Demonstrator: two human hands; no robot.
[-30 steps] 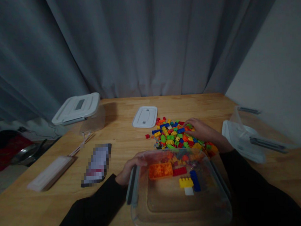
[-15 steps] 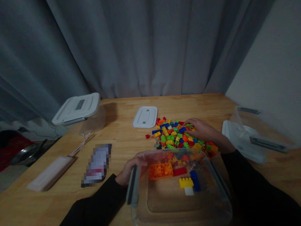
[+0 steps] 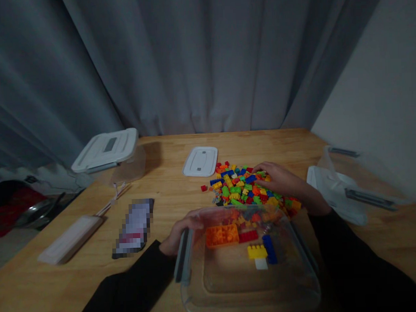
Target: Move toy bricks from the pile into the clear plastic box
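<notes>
A clear plastic box stands at the table's near edge. My left hand grips its far left corner, fingers over the rim. Inside lie an orange brick, a red brick, a yellow brick, a blue brick and a white piece. Beyond the box spreads a heap of mixed toy bricks. My right hand reaches over the heap's right side, thumb and fingers apart around some bricks, a blue one close to the fingertips.
A white lid lies behind the heap. To the left are a lidded box, a pale case with a cord and a phone. On the right, another clear box rests by a white lid.
My right hand has shifted only very slightly over the brick heap. My left hand and the box have stayed in place.
</notes>
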